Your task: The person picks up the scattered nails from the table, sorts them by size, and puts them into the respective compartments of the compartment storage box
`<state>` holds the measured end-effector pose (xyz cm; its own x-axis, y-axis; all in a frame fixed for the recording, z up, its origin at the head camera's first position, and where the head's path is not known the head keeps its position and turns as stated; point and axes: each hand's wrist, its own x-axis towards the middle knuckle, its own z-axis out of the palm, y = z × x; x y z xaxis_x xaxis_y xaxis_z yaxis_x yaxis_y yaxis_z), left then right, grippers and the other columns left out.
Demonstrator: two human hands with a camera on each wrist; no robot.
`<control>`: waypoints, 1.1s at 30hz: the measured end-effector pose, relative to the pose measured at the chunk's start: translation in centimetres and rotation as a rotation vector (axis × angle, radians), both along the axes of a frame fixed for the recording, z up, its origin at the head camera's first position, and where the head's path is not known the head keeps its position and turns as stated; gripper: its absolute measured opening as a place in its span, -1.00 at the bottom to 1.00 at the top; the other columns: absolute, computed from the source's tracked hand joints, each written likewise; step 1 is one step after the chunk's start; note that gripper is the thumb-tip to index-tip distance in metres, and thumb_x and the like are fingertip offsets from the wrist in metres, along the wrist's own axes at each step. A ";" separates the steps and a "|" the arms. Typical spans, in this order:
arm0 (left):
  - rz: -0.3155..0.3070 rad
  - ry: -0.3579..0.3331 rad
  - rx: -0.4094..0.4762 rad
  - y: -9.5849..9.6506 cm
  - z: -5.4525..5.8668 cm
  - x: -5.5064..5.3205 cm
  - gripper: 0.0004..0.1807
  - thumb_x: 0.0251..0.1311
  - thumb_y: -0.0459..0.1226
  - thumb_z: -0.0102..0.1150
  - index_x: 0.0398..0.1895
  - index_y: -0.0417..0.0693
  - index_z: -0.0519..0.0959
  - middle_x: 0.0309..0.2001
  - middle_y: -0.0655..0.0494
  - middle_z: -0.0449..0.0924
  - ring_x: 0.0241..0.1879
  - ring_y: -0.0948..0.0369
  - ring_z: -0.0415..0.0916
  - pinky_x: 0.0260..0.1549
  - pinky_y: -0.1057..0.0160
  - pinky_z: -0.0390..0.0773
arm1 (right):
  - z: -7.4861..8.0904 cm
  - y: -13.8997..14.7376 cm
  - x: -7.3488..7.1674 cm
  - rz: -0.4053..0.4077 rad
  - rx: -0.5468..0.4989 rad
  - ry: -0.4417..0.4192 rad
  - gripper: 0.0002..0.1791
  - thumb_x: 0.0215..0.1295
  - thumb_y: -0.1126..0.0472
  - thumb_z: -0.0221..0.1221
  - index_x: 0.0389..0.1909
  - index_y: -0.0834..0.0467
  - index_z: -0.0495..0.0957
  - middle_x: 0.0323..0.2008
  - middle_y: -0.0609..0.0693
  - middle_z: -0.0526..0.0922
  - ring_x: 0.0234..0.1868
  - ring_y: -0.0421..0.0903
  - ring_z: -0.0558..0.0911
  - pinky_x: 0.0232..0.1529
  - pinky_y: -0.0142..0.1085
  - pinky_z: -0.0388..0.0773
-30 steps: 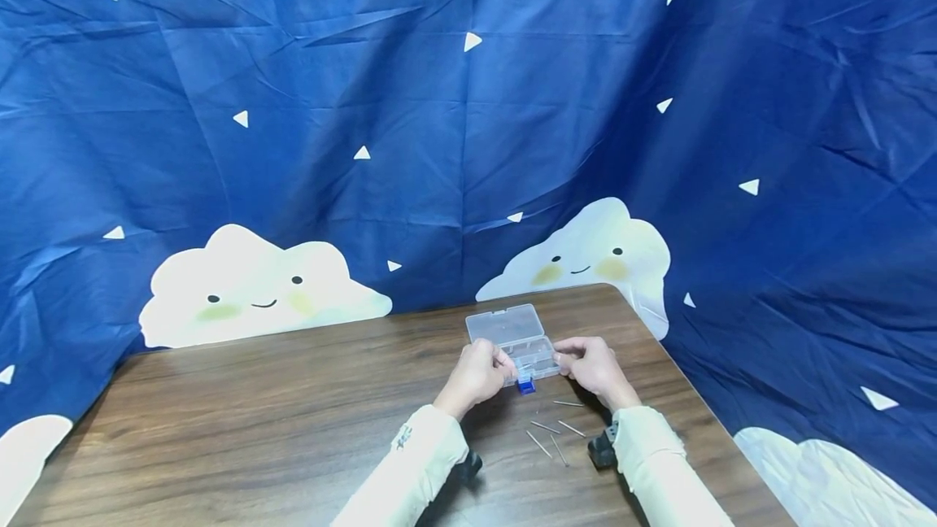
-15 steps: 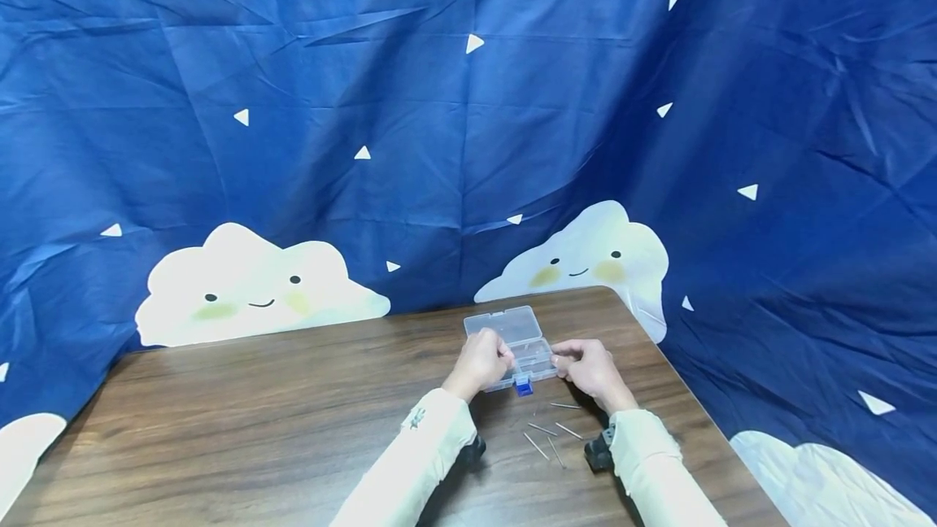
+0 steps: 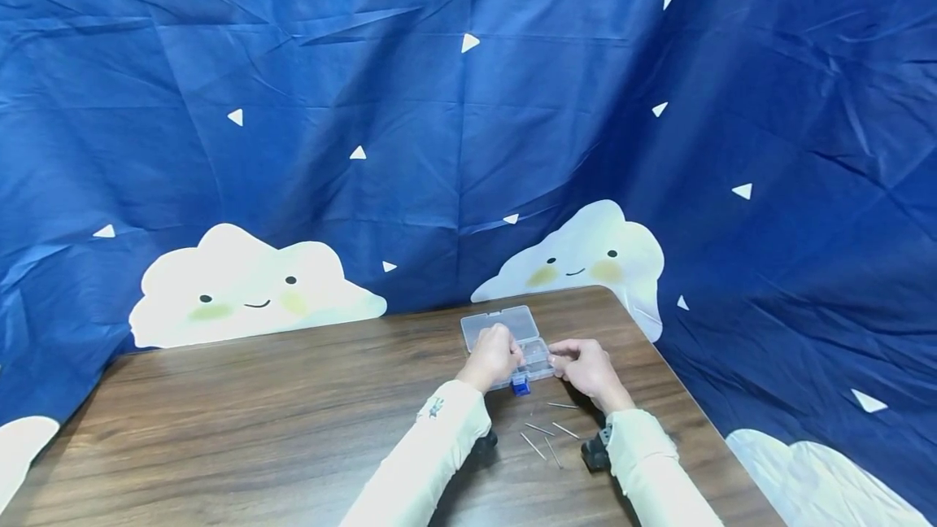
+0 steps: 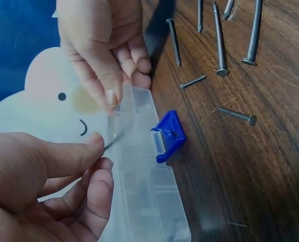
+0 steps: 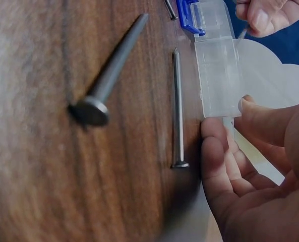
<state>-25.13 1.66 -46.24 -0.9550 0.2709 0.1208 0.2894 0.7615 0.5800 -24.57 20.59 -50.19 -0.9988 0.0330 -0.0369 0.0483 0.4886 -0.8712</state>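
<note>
A small nail (image 4: 113, 142) is pinched between thumb and forefinger of my left hand (image 3: 496, 356), which hovers over the clear plastic box (image 4: 139, 176). The box lies with its lid (image 3: 523, 320) folded back and a blue latch (image 4: 170, 136) hanging off its front side. At the box's right end, my right hand (image 5: 270, 166) grips the end wall, thumb at the rim and curled fingers against the outside. My left hand covers part of the box and lid in the head view.
Several loose nails of different lengths, such as a long nail (image 5: 178, 111) and a short nail (image 4: 193, 81), lie on the wooden table (image 3: 293, 413) in front of the box. The table's right edge runs beyond my right hand. A blue cloud-print curtain (image 3: 410, 104) hangs behind.
My left hand has moved right and slightly away from me, from the box's front left to over its middle. My right hand stays at the box's right end.
</note>
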 end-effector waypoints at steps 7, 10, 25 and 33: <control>-0.005 0.007 -0.064 0.3 -0.2 0.0 -0.76 0.08 -0.35 0.45 -0.69 0.08 0.72 -0.60 0.31 0.64 -0.43 0.30 0.54 -0.21 0.25 0.57 | -0.2 -0.2 -0.1 0.007 -0.002 0.013 -0.76 0.30 0.36 0.29 -0.03 0.32 0.68 -0.42 0.10 0.72 -0.42 -0.09 0.67 -0.34 -0.26 0.62; -0.005 0.013 -0.056 0.4 -0.3 0.0 -0.76 0.08 -0.33 0.47 -0.69 0.07 0.72 -0.60 0.31 0.65 -0.47 0.32 0.49 -0.25 0.27 0.55 | -0.3 -0.3 -0.1 0.001 -0.005 0.018 -0.76 0.28 0.37 0.30 -0.04 0.32 0.69 -0.43 0.10 0.72 -0.43 -0.09 0.67 -0.35 -0.27 0.61; -0.015 0.024 0.130 -0.3 -0.6 0.5 -0.87 0.00 -0.31 0.55 -0.60 0.00 0.76 -0.55 0.28 0.70 -0.40 0.32 0.59 -0.27 0.30 0.56 | -0.3 0.0 -0.1 0.012 -0.020 0.007 -0.75 0.30 0.37 0.28 -0.02 0.34 0.67 -0.41 0.11 0.72 -0.39 -0.05 0.68 -0.33 -0.27 0.62; -0.048 -0.043 0.244 -2.0 -0.6 2.2 -0.90 -0.01 -0.33 0.55 -0.55 -0.03 0.76 -0.61 0.30 0.65 -0.54 0.38 0.49 -0.45 0.35 0.51 | -0.2 0.2 0.0 0.012 -0.013 0.013 -0.74 0.30 0.37 0.28 -0.01 0.34 0.67 -0.40 0.11 0.72 -0.40 -0.08 0.66 -0.33 -0.26 0.62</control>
<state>-22.95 -0.29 -46.80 -0.9474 0.2838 0.1480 0.2930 0.5833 0.7576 -24.60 20.75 -50.36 -0.9995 0.0205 -0.0247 0.0314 0.4775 -0.8781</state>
